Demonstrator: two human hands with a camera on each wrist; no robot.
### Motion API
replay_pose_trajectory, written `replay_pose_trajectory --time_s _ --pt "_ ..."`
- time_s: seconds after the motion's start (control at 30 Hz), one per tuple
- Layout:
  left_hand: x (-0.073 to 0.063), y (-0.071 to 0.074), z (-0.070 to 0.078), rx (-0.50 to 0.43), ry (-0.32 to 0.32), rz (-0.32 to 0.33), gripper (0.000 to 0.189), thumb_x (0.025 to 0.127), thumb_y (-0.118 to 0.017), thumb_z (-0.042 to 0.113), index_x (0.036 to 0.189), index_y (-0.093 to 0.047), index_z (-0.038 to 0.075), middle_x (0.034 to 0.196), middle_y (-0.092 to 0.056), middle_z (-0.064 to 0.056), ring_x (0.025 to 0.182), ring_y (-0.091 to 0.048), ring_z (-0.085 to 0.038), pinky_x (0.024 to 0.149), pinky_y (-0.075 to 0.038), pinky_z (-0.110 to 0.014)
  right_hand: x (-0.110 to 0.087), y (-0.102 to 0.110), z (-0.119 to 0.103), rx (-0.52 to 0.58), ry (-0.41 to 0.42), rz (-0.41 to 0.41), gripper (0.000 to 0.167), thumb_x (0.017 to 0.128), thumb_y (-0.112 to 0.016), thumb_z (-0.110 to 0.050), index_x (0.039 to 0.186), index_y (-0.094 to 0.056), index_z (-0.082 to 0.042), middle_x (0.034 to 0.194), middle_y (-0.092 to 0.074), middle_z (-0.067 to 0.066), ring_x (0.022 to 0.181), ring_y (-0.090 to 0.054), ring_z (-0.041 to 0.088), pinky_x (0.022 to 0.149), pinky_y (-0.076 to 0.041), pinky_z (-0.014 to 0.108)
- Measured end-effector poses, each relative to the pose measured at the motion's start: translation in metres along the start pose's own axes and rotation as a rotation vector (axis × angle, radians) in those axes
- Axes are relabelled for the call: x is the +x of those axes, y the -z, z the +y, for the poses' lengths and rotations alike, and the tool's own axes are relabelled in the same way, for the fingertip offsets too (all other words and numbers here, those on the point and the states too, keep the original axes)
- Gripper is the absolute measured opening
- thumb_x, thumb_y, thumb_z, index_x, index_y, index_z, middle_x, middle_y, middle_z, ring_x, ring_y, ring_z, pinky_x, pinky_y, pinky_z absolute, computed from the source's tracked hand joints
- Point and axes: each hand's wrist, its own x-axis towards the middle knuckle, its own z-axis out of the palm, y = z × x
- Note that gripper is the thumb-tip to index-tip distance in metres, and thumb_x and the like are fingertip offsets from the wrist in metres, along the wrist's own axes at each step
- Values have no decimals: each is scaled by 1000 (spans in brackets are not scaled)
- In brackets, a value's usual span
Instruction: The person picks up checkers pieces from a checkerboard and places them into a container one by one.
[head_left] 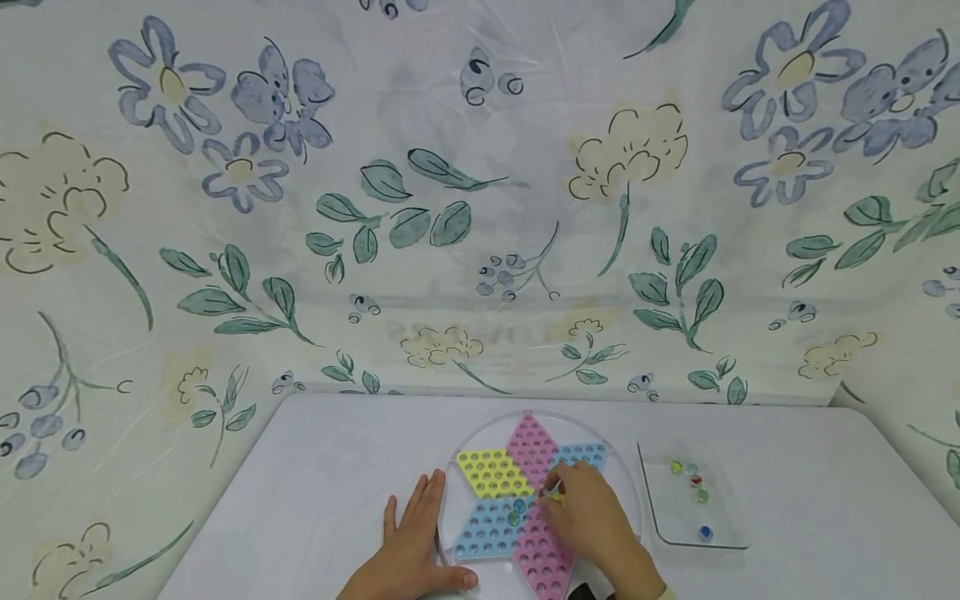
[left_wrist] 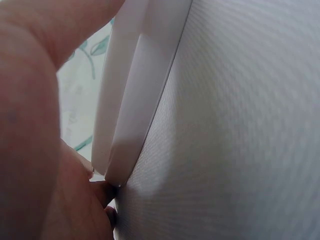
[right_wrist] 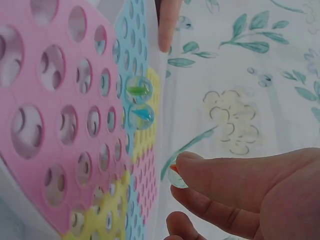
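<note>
A star-shaped Chinese checkers board (head_left: 495,472) in pink, yellow and blue, full of round holes, sits on a clear round base. My right hand (head_left: 592,517) is over its middle. Between thumb and fingertip it pinches a clear marble (right_wrist: 177,179) with an orange streak, held off the board in the right wrist view. Two more marbles, one blue (right_wrist: 141,117) and one green (right_wrist: 139,89), sit side by side in the blue section. At the board's left side, my left hand (head_left: 408,546) rests with fingers straight, thumb by the pale rim (left_wrist: 137,95).
To the right of the board, a clear shallow tray (head_left: 675,544) holds several marbles, among them a dark blue marble (head_left: 705,532) near its front. Board and tray stand on a white table (head_left: 322,467). A flowered cloth (head_left: 480,250) hangs behind the table.
</note>
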Motion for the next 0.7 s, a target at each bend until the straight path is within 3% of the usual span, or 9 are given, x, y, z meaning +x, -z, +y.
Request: replay_pose_trajectory --time_s 0.23,0.7 --pt "-1 1 0 -10 -8 -4 135 70 -83 63 158 -7 -6 165 -9 -25 152 -1 -44 112 13 -69 2 7 9 34 11 21 12 88 -77 -16 93 -69 -8 87 -60 4 78 -56 16 66 -50 34" --pt "0 0 -1 -11 -13 -5 136 70 -83 63 159 -5 -5 166 -7 -25 152 1 -44 111 14 -70 5 21 15 21 -56 48 14 90 -75 -17 99 -70 -8 89 -61 3 82 -57 18 71 -51 38"
